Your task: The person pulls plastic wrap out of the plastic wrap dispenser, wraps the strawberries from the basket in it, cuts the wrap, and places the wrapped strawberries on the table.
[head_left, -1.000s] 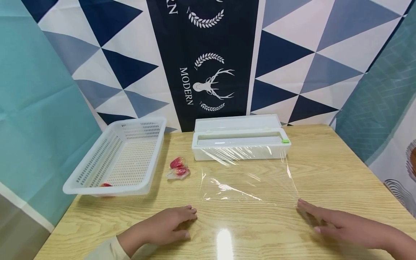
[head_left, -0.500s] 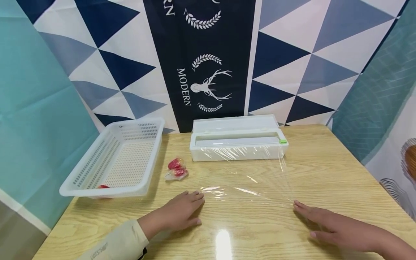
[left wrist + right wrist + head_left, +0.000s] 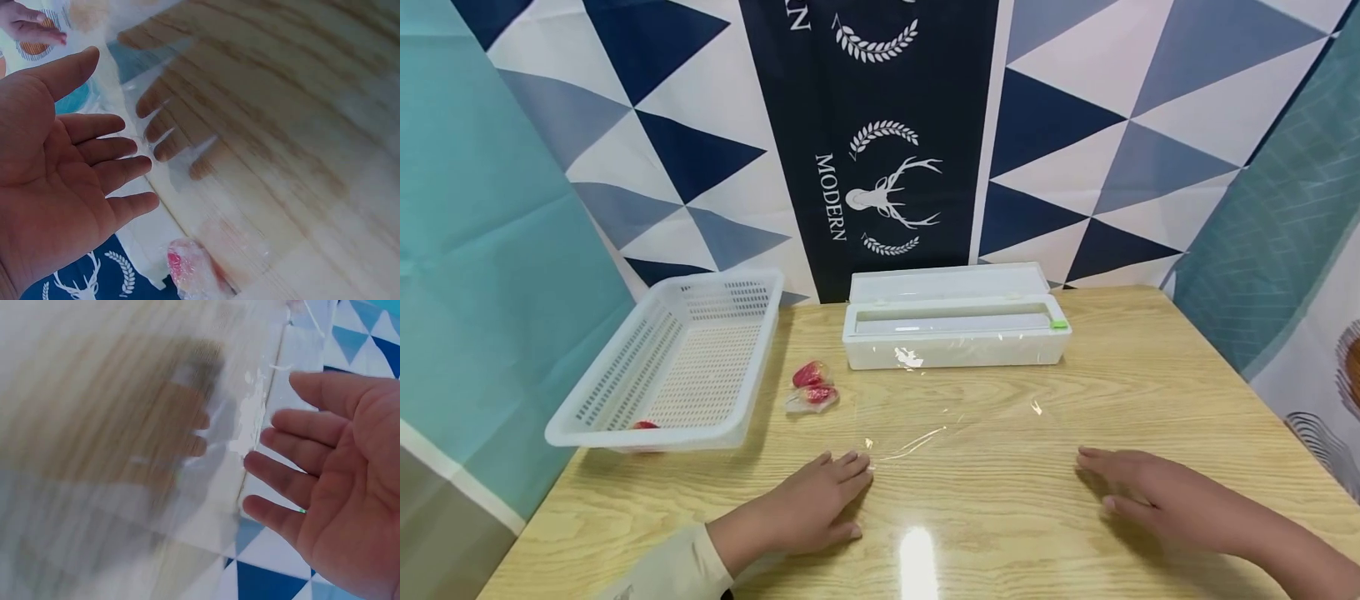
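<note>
A sheet of clear cling film [image 3: 917, 442] stretches over the wooden table from the front of a white film dispenser box [image 3: 958, 350], whose lid stands up. My left hand [image 3: 816, 504] is low over the table, fingertips right at the film's near left corner. In the left wrist view its fingers [image 3: 112, 150] are spread and fairly straight, with nothing between them. My right hand [image 3: 1157, 496] is beside the film's near right corner, thumb apart from the fingers. The right wrist view shows its relaxed fingers [image 3: 281, 475] holding nothing.
Left of the box lie two small red pieces [image 3: 812, 385] wrapped in clear film. A white perforated basket [image 3: 760, 358] stands at the left with something red [image 3: 644, 426] inside. A green slider [image 3: 1059, 325] sits on the box's right end. Patterned cloth hangs behind the table.
My left hand has moved forward and right to the film's near left corner. The film now lies flatter, with fewer shiny creases. My right hand has shifted slightly away from the box's side edge line, inward.
</note>
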Demonstrator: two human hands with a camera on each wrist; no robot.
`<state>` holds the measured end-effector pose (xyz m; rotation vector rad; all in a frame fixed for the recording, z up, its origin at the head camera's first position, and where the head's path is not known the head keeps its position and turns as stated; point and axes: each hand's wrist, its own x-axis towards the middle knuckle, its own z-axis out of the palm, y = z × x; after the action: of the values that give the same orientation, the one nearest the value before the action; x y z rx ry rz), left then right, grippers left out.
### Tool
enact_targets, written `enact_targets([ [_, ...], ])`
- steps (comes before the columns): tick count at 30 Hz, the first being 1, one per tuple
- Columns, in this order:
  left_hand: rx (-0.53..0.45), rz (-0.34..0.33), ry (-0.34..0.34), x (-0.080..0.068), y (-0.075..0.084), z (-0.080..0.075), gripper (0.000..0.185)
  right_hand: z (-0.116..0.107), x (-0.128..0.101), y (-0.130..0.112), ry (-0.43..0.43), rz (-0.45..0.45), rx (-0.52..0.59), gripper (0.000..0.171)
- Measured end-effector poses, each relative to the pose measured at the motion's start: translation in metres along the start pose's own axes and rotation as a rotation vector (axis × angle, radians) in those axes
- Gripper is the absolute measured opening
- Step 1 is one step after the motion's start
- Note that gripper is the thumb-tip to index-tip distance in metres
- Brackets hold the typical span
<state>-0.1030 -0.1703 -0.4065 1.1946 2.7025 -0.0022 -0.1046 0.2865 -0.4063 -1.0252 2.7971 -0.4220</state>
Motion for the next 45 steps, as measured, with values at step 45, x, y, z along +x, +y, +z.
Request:
enact_targets([
  [45, -0.361, -0.079, 0.305, -0.051, -0.051, -0.079, 0.020, -0.008, -0.007, 0.001, -0.181, -0.002, 0.191, 0.059],
])
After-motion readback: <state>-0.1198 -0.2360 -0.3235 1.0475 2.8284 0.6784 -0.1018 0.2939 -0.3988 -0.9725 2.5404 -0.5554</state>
